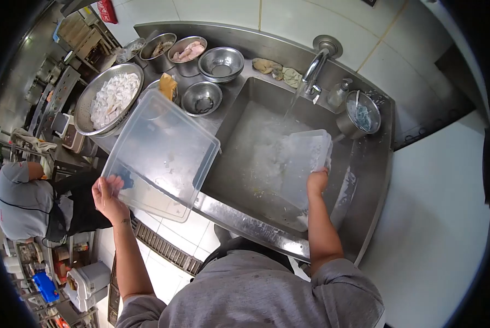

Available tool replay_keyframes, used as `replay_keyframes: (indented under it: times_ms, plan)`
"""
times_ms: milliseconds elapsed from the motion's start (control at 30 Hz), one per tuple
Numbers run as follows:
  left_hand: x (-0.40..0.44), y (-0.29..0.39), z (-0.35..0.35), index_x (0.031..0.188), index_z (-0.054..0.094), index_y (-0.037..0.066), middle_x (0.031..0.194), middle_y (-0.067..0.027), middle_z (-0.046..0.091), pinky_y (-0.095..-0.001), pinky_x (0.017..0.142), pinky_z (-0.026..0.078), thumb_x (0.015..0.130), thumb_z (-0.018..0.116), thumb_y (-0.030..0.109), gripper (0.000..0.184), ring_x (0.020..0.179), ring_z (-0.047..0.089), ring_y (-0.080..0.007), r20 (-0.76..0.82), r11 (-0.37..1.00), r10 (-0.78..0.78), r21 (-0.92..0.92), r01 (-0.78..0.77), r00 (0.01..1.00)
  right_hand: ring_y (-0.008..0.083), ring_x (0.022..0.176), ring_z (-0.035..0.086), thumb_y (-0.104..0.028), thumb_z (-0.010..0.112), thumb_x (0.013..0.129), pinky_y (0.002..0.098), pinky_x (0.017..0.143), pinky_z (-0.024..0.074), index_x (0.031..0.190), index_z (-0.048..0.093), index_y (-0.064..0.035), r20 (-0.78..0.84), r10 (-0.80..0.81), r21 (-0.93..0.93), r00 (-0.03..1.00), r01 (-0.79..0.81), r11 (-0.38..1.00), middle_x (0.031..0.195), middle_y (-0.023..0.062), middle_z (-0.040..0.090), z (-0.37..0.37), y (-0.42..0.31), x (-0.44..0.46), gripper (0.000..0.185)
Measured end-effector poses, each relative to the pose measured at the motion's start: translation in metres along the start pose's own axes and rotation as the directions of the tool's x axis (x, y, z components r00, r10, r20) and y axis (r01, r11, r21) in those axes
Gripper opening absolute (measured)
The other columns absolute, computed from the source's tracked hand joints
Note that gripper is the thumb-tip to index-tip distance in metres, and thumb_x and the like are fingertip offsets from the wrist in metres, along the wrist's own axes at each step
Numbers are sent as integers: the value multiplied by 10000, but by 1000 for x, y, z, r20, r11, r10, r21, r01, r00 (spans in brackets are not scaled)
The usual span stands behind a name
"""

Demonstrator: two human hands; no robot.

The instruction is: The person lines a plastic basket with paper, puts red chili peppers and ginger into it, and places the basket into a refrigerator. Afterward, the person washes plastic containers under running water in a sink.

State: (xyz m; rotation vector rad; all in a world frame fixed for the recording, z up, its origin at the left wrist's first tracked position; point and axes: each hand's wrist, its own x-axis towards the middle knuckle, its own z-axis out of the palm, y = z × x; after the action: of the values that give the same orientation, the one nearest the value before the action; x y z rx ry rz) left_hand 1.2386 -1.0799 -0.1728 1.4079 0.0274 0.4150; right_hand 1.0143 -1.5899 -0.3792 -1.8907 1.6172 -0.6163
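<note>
My left hand [109, 198] grips the near left edge of a translucent plastic lid [163, 147], raised and tilted over the counter's front edge left of the sink. In the sink, my right hand [317, 180] is closed on the right edge of a translucent plastic container [299, 164], tilted and partly in the cloudy water. A stream runs from the faucet [317, 68] into the steel sink [236, 199]. The container's lower part is hard to make out through the water.
Left of the sink stand a colander [83, 112] of white pieces, a pot [187, 65] of pale meat, stacked steel bowls [221, 63] and a small bowl [201, 99]. Cloths [277, 71], a soap bottle [339, 94] and a scrubber pot [359, 117] line the back. A person [29, 197] is at far left.
</note>
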Motion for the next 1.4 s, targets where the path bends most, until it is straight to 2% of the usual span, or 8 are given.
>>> replay_keyframes:
  times_ms: [433,567,700,833,1033,1167,1333,1400]
  plan:
    - [27,-189,-122,1245,433,23,1185,-185,556,-428,929,468,909,616,237,440,1072,579,-261,-196,833,-543,-246,495,817,447,1069,538,36,428,809,467,935,433,1192,503,61,-357,-407,-210,841,353,912,1164,281,558,-133,-94,-76,392]
    - [28,-107,-87,1356,431,14,1395,-134,437,-286,1020,364,880,661,186,555,1185,504,-211,138,833,-148,552,48,979,447,1081,534,35,418,825,480,929,437,1190,506,49,-384,-523,-292,761,438,850,1172,272,558,-137,-81,-101,376]
    - [-3,91,-54,1029,714,118,1091,-72,591,-366,932,418,738,780,157,302,1068,536,-234,954,996,70,-52,-69,291,453,1053,549,28,424,824,487,904,447,1148,515,34,-218,-385,-348,897,296,889,1139,280,571,-148,-72,-128,336]
    - [-42,187,-52,1026,703,118,1090,-57,564,-348,888,412,785,761,208,264,996,527,-237,683,760,648,-556,337,-335,459,994,574,9,444,812,493,870,453,1113,515,26,-161,-359,-400,920,272,875,1067,277,600,-139,-45,-134,310]
    - [-44,202,-56,944,720,69,1098,-87,544,-418,942,397,825,714,207,182,1007,532,-259,591,678,733,-668,306,-336,447,977,593,-16,437,808,474,851,461,1108,533,38,-242,-407,-315,881,326,891,1023,276,620,-138,-29,-127,320]
    - [-58,161,-87,860,697,49,943,-89,523,-462,976,341,827,723,153,113,939,491,-235,906,623,364,-410,666,217,404,897,633,-25,470,806,434,820,493,1055,582,16,-261,-392,-381,882,279,882,939,227,658,-138,-36,-125,276]
    - [-98,190,-63,850,677,17,918,-79,526,-418,952,365,819,709,123,114,915,498,-216,861,335,208,-509,793,465,260,821,666,-34,479,823,357,733,531,999,618,23,235,-523,-922,819,358,146,860,116,687,-123,63,17,231]
    - [-119,200,-49,846,669,5,908,-75,527,-400,942,375,816,703,110,115,906,501,-209,764,204,206,-644,737,611,275,838,660,-38,450,852,402,754,528,1030,602,27,90,-383,-494,919,375,784,917,131,672,-116,10,1,243]
